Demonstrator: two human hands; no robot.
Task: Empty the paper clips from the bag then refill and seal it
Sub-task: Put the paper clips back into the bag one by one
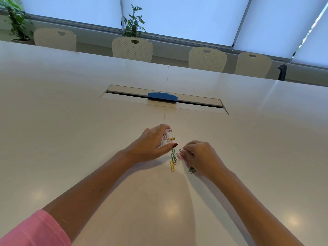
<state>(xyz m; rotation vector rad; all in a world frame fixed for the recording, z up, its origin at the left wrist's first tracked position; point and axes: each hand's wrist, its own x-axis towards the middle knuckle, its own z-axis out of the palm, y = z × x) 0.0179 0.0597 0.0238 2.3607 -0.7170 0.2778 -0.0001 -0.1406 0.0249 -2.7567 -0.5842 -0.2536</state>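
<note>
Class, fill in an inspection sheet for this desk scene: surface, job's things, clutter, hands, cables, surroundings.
Surface: white table, glossy, with a centre seam.
Job's things: clear bag in the left hand; loose paper clips on the table between the hands.
Clutter: blue object on the cable slot.
Hands: left hand grips the bag; right hand is on the clips.
Cables: nothing seen.
Surroundings: chairs, plants, window blinds.

bright daylight via blinds (177, 15) | soft glare on table (71, 103) | edges bowed | sharp focus
</note>
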